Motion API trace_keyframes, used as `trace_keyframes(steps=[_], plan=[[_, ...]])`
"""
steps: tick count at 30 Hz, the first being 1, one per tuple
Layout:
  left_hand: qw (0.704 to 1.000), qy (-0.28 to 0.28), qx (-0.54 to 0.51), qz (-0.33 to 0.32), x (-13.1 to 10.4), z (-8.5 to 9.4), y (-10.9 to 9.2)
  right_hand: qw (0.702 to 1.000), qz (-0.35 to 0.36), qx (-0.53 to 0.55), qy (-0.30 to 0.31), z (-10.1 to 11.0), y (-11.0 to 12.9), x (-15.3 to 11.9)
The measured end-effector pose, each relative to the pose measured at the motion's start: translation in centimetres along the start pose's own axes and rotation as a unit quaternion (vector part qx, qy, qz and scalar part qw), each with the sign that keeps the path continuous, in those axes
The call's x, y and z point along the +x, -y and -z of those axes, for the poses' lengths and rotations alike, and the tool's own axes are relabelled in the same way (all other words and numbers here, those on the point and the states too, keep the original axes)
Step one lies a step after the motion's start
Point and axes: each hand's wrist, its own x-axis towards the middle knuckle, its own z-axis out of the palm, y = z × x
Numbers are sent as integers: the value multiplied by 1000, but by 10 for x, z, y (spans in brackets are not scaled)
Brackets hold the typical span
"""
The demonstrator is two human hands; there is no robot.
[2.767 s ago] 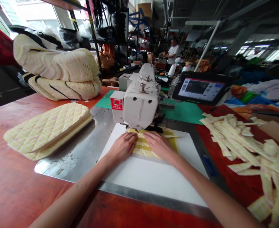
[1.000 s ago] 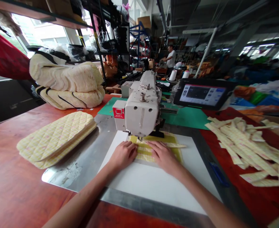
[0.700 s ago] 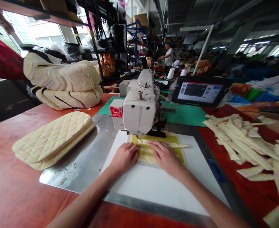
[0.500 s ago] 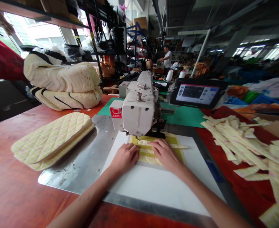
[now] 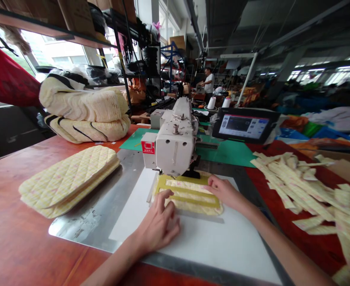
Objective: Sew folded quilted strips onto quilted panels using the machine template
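Observation:
A white sewing machine (image 5: 175, 149) stands over a white sheet (image 5: 189, 244). Beneath its head lies a quilted yellow fabric piece (image 5: 189, 207), with a slotted olive-yellow template (image 5: 163, 182) over it. A pale patterned fabric strip (image 5: 187, 184) runs along the template's upper slot. My right hand (image 5: 227, 192) has its thumb and fingertips closed at the strip's right end. At the template's lower left, my left hand (image 5: 160, 222) is raised a little, its fingers loosely bent and apart, holding nothing; the index finger points toward the slots.
Left of the machine lie stacked quilted pads (image 5: 70, 176), with tied bundles (image 5: 85, 125) behind. Loose fabric strips (image 5: 303, 186) are heaped at the right. A control screen (image 5: 243, 125) stands behind, right of the machine. A person (image 5: 208, 83) stands far back.
My left hand has come off the fabric, back toward me, and its fingers have spread. My right hand has shifted right to the strip's end. The template and sheet have moved a little left.

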Motion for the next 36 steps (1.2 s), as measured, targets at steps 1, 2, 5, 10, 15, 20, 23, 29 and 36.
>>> trace_keyframes(steps=[1, 2, 5, 10, 15, 20, 23, 29, 36], plan=[[1000, 10, 6, 1, 0, 4, -6, 999, 2, 51, 6, -4, 4, 0], [1000, 17, 11, 2, 1, 8, -10, 995, 2, 104, 11, -9, 9, 0], [1000, 15, 14, 8, 10, 12, -11, 965, -12, 262, 16, -30, 33, -1], [999, -3, -39, 18, 20, 4, 7, 910, 6, 413, 37, -50, 82, -7], [995, -27, -90, 18, 13, 6, 19, 892, 49, 444, 64, -54, 109, -10], [990, -104, -80, 48, 6, 12, 20, 922, 107, 370, -41, -70, 114, -4], [991, -123, -45, 39, 3, 13, 21, 918, 129, 365, -84, -78, 117, -1], [984, -138, -88, 66, -2, 9, 21, 906, 121, 394, -96, -81, 121, -5], [963, -197, -140, 122, 6, 16, 13, 894, 52, 439, -79, -87, 122, -3]])
